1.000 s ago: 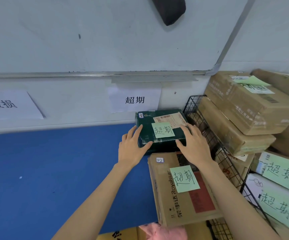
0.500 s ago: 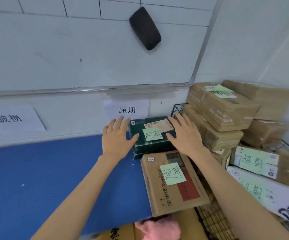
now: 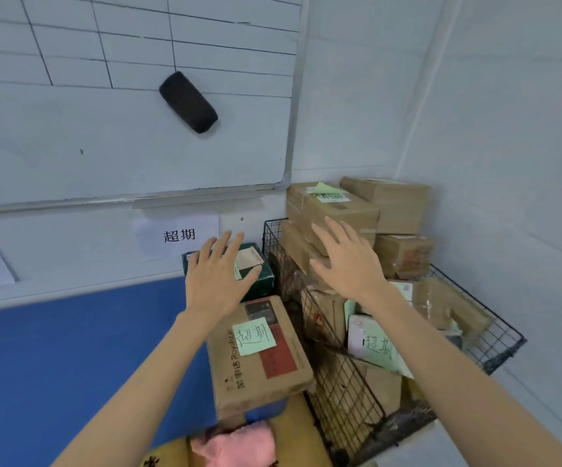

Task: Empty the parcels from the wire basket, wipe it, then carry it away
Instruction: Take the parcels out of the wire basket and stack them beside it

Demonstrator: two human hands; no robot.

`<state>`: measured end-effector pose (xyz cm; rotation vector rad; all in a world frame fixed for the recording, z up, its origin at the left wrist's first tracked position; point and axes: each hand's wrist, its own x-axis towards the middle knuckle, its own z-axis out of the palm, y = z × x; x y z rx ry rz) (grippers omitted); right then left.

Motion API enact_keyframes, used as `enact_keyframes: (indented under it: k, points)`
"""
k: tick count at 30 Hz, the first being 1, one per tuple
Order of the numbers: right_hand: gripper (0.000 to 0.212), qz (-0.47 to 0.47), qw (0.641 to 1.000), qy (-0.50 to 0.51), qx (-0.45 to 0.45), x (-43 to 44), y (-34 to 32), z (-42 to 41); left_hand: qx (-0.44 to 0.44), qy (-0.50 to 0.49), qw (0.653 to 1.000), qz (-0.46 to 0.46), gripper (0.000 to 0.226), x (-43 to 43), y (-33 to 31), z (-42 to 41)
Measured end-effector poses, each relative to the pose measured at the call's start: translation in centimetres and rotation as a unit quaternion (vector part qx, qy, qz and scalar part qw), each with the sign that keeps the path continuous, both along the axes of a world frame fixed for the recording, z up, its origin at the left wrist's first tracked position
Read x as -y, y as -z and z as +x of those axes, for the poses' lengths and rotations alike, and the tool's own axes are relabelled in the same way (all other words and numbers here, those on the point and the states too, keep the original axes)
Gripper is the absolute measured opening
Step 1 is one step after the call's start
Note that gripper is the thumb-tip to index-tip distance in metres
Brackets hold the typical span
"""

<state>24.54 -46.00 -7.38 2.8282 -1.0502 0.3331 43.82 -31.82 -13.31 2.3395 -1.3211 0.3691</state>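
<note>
A black wire basket [image 3: 350, 382] stands in the right corner, piled with several brown cardboard parcels [image 3: 340, 210] bearing green notes. On the blue table [image 3: 70, 358] left of it lie a dark green parcel [image 3: 259, 274] by the wall and a brown parcel [image 3: 259, 355] in front of it. My left hand [image 3: 217, 281] hovers with fingers spread over the green parcel, holding nothing. My right hand [image 3: 347, 261] is raised, fingers spread, in front of the stacked parcels in the basket, empty too.
A pink cloth [image 3: 235, 446] lies on a yellow-brown parcel at the near edge. A whiteboard [image 3: 121, 136] with a black eraser [image 3: 188, 102] hangs behind the table. A paper sign [image 3: 178, 235] is stuck below it. Walls close off the right side.
Both hands have let go of the green parcel and lifted off it. My right hand has moved right toward the stack in the basket. The view has tilted up and right.
</note>
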Motion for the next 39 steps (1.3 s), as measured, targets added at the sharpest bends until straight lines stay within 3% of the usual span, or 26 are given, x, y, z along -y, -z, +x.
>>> enact_keyframes:
  k: [10,19,27,39]
  points:
    - [0.068,0.009,1.0,-0.01,0.018,4.4,0.4,-16.0,-0.002,0.034,0.999,-0.029,0.078,5.0,-0.7,-16.8]
    - [0.069,0.057,0.997,-0.005,0.049,9.4,0.8,-23.3,-0.013,0.05,0.998,-0.043,0.074,8.1,-2.4,-23.1]
    - [0.07,0.093,0.992,-0.026,0.075,13.4,-0.7,-21.5,-0.014,0.016,0.999,-0.042,0.076,11.3,-3.5,-20.7]
    - [0.071,0.123,0.982,-0.099,0.105,19.0,-1.4,-11.3,-0.072,-0.035,0.994,-0.075,0.078,16.5,-3.8,-13.4]
